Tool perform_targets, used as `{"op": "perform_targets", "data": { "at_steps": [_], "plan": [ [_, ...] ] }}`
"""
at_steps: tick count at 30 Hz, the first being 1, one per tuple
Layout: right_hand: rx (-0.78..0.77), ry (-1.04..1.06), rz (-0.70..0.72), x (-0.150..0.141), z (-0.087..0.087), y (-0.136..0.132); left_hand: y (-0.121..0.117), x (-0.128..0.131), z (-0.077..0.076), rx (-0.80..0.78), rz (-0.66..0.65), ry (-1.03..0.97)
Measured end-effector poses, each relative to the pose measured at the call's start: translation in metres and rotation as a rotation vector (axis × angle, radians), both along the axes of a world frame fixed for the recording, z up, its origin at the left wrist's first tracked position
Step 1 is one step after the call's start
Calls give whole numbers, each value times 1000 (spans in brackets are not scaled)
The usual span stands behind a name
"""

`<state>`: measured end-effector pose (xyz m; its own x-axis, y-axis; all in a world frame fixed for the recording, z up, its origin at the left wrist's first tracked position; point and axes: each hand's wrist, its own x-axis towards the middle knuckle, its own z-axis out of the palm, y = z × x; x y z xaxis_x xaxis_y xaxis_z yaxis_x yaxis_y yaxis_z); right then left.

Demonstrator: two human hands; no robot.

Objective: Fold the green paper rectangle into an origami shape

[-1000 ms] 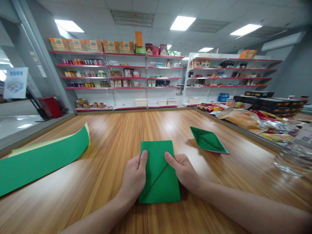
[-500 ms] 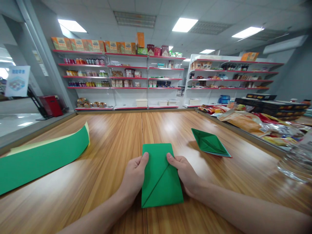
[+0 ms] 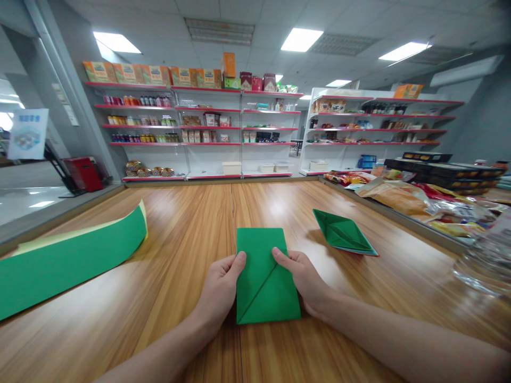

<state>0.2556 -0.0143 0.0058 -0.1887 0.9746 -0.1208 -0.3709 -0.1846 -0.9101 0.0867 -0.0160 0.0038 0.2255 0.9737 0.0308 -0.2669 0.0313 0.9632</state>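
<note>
Between my two hands is a folded green paper (image 3: 263,287), a flat upright rectangle with a diagonal fold edge across its lower part. My left hand (image 3: 221,284) is closed on its left edge, thumb on the front face. On the right edge, my right hand (image 3: 305,279) grips it the same way, its thumb near the upper end of the diagonal. The fingers behind the paper are hidden. To the right, a folded green paper piece (image 3: 345,232) with pointed ends rests on the table. A long green paper strip (image 3: 75,263) with a pale yellow back curls up at the left.
The wooden table (image 3: 179,229) has a raised rim. Snack packets (image 3: 403,199) and stacked black boxes (image 3: 443,173) lie beyond its right side. A clear container (image 3: 485,266) stands at the right edge. Stocked shelves (image 3: 207,127) line the back.
The folded green paper has shifted slightly up and right, and its lower edge sits higher in view. Both hands keep hold of it. The other papers stay where they were.
</note>
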Motion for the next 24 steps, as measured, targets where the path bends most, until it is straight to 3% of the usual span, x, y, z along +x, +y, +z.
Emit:
{"op": "perform_targets", "data": {
  "at_steps": [9,15,20,24],
  "plan": [
    [52,43,77,1,-2,-3,-2,-1,2,41,74,78],
    [74,96,-17,3,-5,4,-5,0,2,76,-148,141],
    [88,35,-29,4,-4,5,-4,-1,-1,62,-142,169],
    [101,4,58,2,2,2,-4,-2,0,30,-116,113]
  ]
}}
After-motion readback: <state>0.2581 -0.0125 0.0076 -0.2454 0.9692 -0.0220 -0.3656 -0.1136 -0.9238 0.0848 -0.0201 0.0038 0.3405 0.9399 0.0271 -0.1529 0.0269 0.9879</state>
